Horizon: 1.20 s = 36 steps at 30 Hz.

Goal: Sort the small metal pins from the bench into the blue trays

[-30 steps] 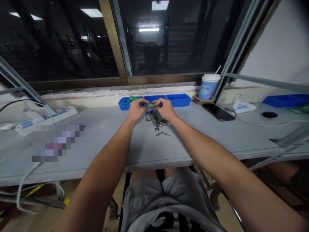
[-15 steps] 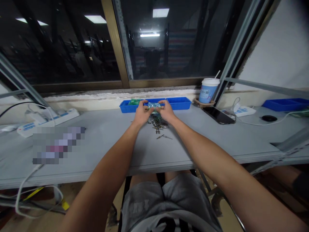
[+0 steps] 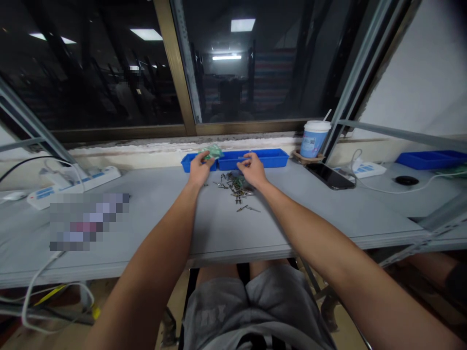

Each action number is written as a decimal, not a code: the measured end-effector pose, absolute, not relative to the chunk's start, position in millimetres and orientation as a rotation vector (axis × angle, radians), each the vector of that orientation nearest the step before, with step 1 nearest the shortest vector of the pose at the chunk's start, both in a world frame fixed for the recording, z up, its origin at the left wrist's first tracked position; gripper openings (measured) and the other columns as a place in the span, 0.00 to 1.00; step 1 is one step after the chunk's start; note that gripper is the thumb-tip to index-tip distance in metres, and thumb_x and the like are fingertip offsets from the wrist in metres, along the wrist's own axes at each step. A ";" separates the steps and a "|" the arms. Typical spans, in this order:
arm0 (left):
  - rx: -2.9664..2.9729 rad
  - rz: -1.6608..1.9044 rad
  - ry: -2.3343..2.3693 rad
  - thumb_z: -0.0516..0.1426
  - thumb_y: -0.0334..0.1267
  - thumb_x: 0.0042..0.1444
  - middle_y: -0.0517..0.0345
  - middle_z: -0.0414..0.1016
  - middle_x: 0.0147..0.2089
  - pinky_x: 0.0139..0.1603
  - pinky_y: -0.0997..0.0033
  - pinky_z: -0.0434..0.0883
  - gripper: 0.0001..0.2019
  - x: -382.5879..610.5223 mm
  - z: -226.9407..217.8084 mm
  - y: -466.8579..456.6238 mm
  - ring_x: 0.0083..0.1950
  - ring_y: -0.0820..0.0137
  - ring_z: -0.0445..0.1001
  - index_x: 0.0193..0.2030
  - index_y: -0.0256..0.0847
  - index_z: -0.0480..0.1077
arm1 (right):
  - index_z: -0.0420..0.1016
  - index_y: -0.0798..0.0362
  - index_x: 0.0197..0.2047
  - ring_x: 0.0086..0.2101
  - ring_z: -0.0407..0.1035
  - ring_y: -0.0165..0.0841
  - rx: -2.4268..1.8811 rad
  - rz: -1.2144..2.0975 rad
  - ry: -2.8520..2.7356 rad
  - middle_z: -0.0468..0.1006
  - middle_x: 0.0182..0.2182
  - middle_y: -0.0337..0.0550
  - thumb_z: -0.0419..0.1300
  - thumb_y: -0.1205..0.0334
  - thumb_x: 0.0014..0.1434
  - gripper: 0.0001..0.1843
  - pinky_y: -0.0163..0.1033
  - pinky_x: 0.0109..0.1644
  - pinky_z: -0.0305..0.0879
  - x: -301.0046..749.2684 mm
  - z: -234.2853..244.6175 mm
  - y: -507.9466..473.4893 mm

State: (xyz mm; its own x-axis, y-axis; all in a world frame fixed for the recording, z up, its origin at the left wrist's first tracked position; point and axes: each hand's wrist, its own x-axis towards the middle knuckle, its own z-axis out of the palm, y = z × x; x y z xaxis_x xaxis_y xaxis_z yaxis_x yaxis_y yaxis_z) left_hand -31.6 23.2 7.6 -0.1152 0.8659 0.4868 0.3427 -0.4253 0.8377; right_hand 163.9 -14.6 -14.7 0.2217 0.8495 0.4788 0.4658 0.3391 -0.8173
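My left hand (image 3: 199, 170) pinches a small green-tinted plastic bag (image 3: 212, 152) and holds it over the left end of the long blue tray (image 3: 270, 158) at the back of the grey table (image 3: 153, 214). Hovering above a pile of small dark metal screws (image 3: 235, 184) is my right hand (image 3: 251, 171), fingers curled and close together; what they hold, if anything, is too small to name. A few loose screws (image 3: 247, 208) lie nearer to me.
A cup with a straw (image 3: 314, 138) and a black phone (image 3: 329, 175) stand to the right of the tray. A white power strip (image 3: 76, 180) with cables lies at the left. Another blue tray (image 3: 430, 158) sits far right. The window runs behind.
Both hands held the bag together above the screws before. Now the left hand has carried it left and back over the tray, and the right hand has let go.
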 end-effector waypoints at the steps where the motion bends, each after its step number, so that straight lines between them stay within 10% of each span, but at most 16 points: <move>1: 1.720 1.584 1.359 0.61 0.39 0.52 0.48 0.77 0.47 0.53 0.63 0.70 0.21 -38.9 7.7 27.2 0.49 0.62 0.74 0.53 0.37 0.73 | 0.65 0.50 0.48 0.39 0.71 0.36 -1.298 0.386 -1.441 0.77 0.35 0.42 0.60 0.59 0.56 0.17 0.44 0.49 0.66 164.5 -15.6 -15.0; 7: 1.972 1.505 1.894 0.56 0.37 0.55 0.43 0.62 0.68 0.68 0.47 0.56 0.29 -65.3 12.5 30.3 0.68 0.48 0.57 0.65 0.39 0.62 | 0.65 0.51 0.51 0.41 0.71 0.39 -1.307 0.295 -1.626 0.76 0.37 0.43 0.60 0.59 0.56 0.19 0.46 0.48 0.65 163.2 -19.3 -19.3; 20: 2.161 0.685 2.220 0.48 0.56 0.57 0.45 0.38 0.77 0.69 0.36 0.50 0.39 -63.4 1.7 35.0 0.74 0.43 0.43 0.73 0.38 0.50 | 0.67 0.50 0.52 0.44 0.70 0.42 -1.384 0.325 -1.722 0.76 0.39 0.47 0.63 0.57 0.55 0.21 0.49 0.50 0.65 164.2 -19.8 -19.6; 36: 2.214 0.782 2.136 0.46 0.49 0.62 0.49 0.39 0.77 0.71 0.38 0.43 0.33 -59.7 1.5 33.8 0.77 0.53 0.38 0.72 0.41 0.51 | 0.69 0.52 0.52 0.47 0.70 0.41 -1.414 0.333 -1.877 0.78 0.42 0.48 0.63 0.54 0.57 0.21 0.47 0.51 0.66 163.9 -20.3 -23.8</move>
State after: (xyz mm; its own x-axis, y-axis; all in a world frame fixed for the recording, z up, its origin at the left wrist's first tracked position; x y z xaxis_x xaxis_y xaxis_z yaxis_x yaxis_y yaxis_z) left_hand -59.7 33.8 1.5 -0.0267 0.9304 0.3657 0.9465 -0.0942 0.3087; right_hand 163.9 -23.8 -20.3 -0.1089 0.9074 0.4059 0.7124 0.3560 -0.6047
